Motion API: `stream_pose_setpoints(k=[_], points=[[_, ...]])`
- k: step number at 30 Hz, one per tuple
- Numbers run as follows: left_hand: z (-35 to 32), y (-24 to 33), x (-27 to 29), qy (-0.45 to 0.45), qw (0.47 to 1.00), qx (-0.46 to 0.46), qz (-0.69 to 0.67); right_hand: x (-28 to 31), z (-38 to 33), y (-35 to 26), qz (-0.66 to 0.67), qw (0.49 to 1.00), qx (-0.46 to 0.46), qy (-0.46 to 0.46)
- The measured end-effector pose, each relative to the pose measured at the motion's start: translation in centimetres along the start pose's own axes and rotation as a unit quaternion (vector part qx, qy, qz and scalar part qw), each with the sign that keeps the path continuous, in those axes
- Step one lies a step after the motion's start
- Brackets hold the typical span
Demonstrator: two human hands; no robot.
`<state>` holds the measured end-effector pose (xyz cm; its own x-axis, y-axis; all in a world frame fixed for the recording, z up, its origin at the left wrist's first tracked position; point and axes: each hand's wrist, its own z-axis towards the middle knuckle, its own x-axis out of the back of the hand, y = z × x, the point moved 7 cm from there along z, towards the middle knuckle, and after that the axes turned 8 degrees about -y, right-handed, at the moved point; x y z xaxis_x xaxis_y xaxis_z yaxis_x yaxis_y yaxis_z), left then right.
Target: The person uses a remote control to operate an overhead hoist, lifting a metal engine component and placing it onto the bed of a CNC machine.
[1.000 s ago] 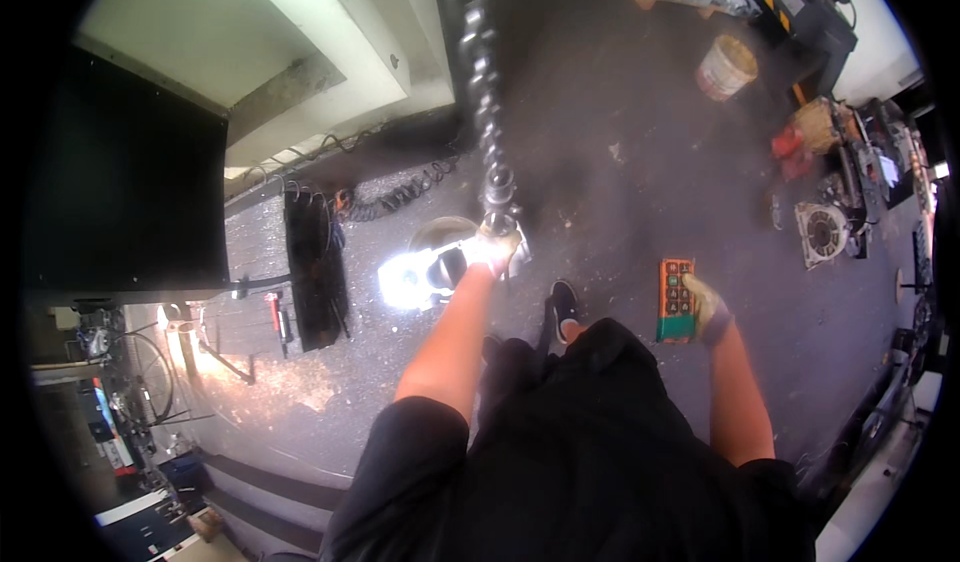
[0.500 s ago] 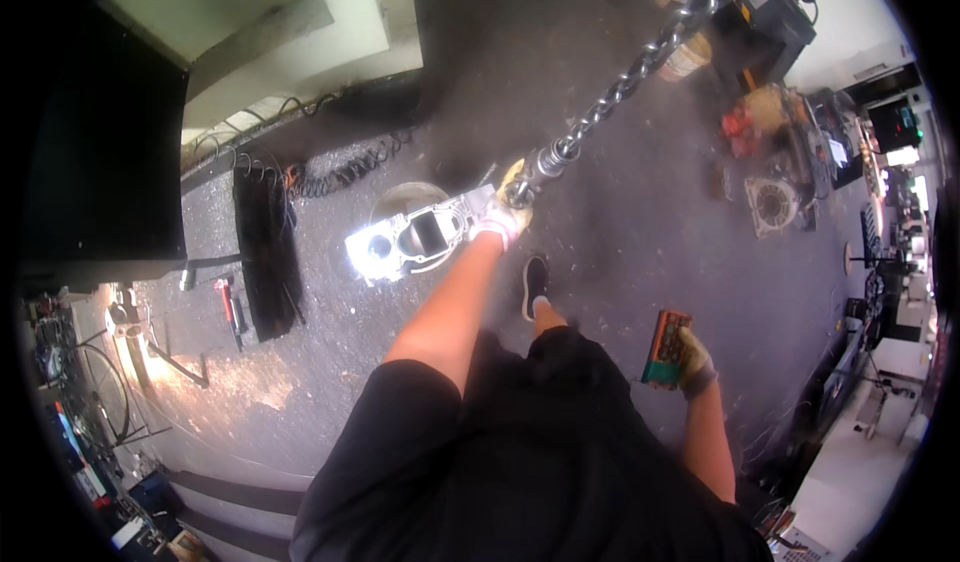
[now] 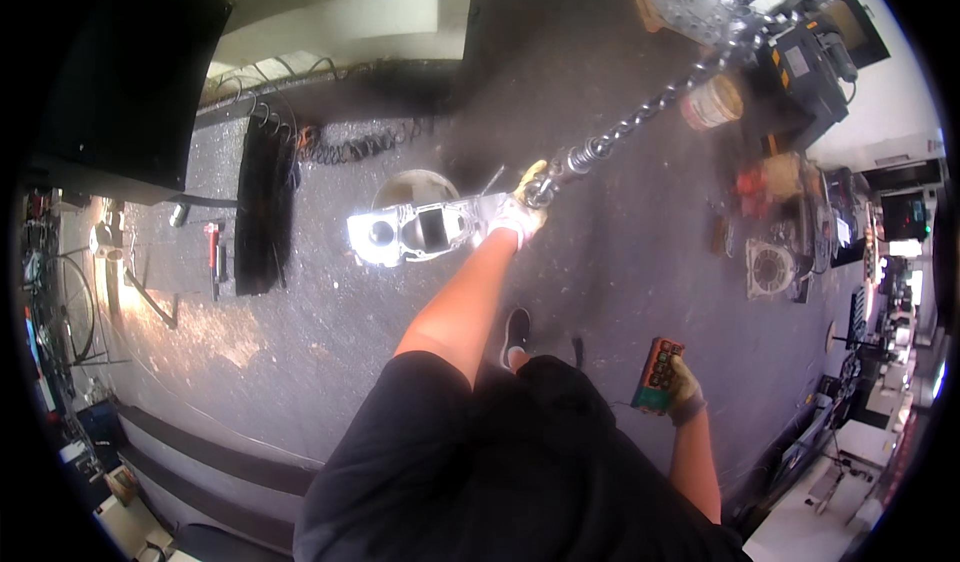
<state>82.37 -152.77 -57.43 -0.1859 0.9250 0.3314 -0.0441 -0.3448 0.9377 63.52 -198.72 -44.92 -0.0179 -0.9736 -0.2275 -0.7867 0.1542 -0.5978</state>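
My left hand (image 3: 527, 210), in a pale glove with yellow on it, is closed around the hook (image 3: 541, 193) at the lower end of a heavy steel chain (image 3: 650, 107). Beside that hand, a silvery metal casting (image 3: 432, 230) with a large rectangular opening and a round bore hangs from the hook end. How the hook joins the casting is hidden by the glove. My right hand (image 3: 686, 392), also gloved, holds an orange and green remote control (image 3: 658, 374) with dark buttons, low on the right.
A round tub (image 3: 415, 186) shows behind the casting. A black mat-like piece (image 3: 264, 207), a coiled hose (image 3: 360, 149) and a red-handled tool (image 3: 213, 247) are at left. At right stand a bucket (image 3: 713, 102), a round-holed metal housing (image 3: 771, 268) and workbenches.
My view has shifted, and the bucket, housing and benches sit differently in it. My foot has moved nearer my body. Both hands keep their holds on the hook and the remote control.
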Motion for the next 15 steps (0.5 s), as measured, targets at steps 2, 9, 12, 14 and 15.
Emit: stream_pose_setpoints(k=[2, 9, 12, 14, 15], points=[[-0.2, -6.0, 0.4, -0.007, 0.937, 0.049, -0.346, -1.8, 2.1, -0.1, -0.010, 0.999, -0.005, -0.038], [-1.2, -5.8, -5.4, -0.044, 0.981, 0.139, -0.131, -0.5, 2.9, -2.0, -0.012, 0.998, -0.034, -0.048], [-0.9, -2.1, -5.2, -0.063, 0.975, 0.198, -0.084, 1.5, 3.6, -2.1, -0.011, 0.991, -0.090, -0.099], [-0.6, -7.0, -7.5, -0.029, 0.983, 0.147, -0.103, 0.4, 4.1, -2.4, 0.018, 0.974, -0.128, -0.189], [-0.5, -8.6, -7.5, -0.028, 0.982, 0.142, -0.119, 0.4, 5.0, -2.2, 0.025, 0.982, -0.106, -0.151]])
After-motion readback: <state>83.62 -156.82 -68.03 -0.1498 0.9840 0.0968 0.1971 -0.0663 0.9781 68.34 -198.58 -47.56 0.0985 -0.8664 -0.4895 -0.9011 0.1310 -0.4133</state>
